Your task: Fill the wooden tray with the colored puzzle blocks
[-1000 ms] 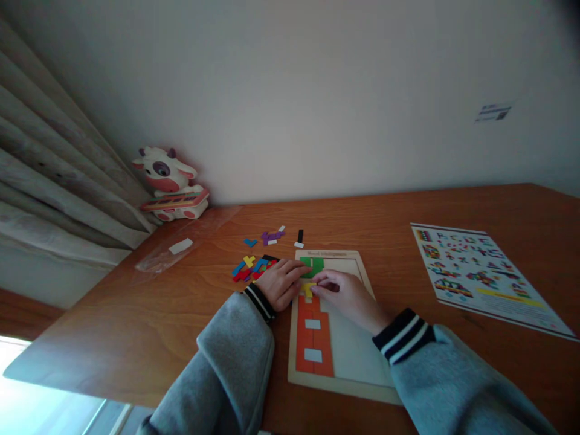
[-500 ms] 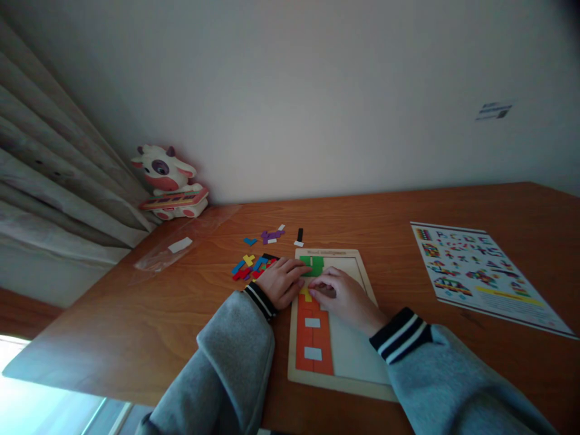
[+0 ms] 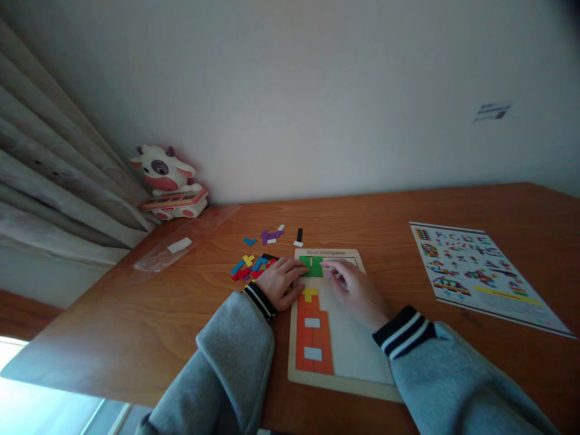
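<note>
The shallow wooden puzzle board (image 3: 347, 391) lies in front of me with colored block pieces set along its left side. My left hand (image 3: 281, 282) rests over the board's left rim, fingers stretched toward the green pieces (image 3: 312, 267) at the top. From the other side, my right hand (image 3: 352, 290) reaches over the board, its fingertips at the right edge of the green pieces; its fingers are bent but apart, and I see nothing between them. Below sit a yellow piece (image 3: 310, 294) and orange pieces (image 3: 319, 337) with pale squares among them.
Loose colored pieces (image 3: 248, 260) lie left of the board, partly behind my left hand. Purple pieces (image 3: 272, 236) and a black bar (image 3: 299, 234) are farther back. A printed pattern sheet (image 3: 480, 272) is at right; a toy cow (image 3: 170, 181) and plastic bag (image 3: 158, 260) at left.
My right hand has moved up and right, away from the yellow piece to the right side of the green pieces, uncovering the yellow piece. My left hand has stayed almost still.
</note>
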Demonstrator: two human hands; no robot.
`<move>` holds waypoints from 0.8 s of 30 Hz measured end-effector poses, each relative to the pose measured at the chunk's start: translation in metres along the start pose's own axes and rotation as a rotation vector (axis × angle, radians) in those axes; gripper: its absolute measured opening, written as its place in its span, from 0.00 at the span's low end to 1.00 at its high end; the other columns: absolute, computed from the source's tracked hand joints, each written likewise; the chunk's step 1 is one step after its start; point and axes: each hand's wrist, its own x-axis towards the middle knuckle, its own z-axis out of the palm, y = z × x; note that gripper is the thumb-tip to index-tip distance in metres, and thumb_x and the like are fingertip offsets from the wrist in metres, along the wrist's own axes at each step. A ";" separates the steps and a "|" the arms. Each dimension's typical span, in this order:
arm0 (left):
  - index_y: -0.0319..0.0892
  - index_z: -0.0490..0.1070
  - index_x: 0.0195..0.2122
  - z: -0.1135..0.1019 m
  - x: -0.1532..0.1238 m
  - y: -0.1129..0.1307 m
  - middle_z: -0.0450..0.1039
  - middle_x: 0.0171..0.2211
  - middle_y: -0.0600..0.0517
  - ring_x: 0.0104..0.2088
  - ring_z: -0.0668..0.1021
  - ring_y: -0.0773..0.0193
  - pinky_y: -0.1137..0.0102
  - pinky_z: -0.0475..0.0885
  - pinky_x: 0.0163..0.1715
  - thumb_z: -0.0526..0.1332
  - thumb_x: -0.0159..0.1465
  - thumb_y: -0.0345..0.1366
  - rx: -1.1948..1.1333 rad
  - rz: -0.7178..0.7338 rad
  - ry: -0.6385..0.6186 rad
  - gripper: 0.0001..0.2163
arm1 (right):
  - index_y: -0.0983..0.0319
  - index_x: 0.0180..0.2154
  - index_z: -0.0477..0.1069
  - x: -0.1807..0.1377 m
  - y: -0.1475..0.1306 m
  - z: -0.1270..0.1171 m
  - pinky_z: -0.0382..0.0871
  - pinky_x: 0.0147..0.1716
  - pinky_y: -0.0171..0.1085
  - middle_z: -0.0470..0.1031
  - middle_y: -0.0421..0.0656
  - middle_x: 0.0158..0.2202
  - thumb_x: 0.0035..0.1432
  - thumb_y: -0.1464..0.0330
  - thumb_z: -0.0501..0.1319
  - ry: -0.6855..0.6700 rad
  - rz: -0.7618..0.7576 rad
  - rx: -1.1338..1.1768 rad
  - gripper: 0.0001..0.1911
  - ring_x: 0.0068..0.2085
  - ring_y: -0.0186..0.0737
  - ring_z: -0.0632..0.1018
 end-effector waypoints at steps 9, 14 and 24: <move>0.39 0.58 0.62 0.005 -0.001 -0.003 0.63 0.60 0.40 0.60 0.66 0.51 0.52 0.64 0.59 0.53 0.66 0.38 0.014 0.020 0.023 0.23 | 0.58 0.59 0.64 -0.002 -0.001 0.003 0.66 0.58 0.51 0.71 0.47 0.57 0.63 0.75 0.50 -0.116 -0.228 -0.184 0.24 0.57 0.45 0.71; 0.38 0.65 0.58 0.000 0.001 0.001 0.69 0.55 0.41 0.55 0.72 0.54 0.56 0.69 0.55 0.51 0.67 0.36 0.030 0.017 0.061 0.19 | 0.58 0.56 0.67 -0.002 -0.001 0.003 0.68 0.55 0.52 0.74 0.48 0.53 0.62 0.74 0.53 -0.061 -0.214 -0.225 0.21 0.54 0.47 0.73; 0.38 0.72 0.50 0.002 0.001 0.000 0.73 0.52 0.41 0.52 0.74 0.56 0.58 0.71 0.53 0.50 0.68 0.35 0.099 0.012 0.062 0.15 | 0.62 0.59 0.63 -0.005 0.002 0.005 0.66 0.55 0.55 0.74 0.52 0.54 0.64 0.72 0.51 -0.154 -0.201 -0.338 0.22 0.54 0.49 0.73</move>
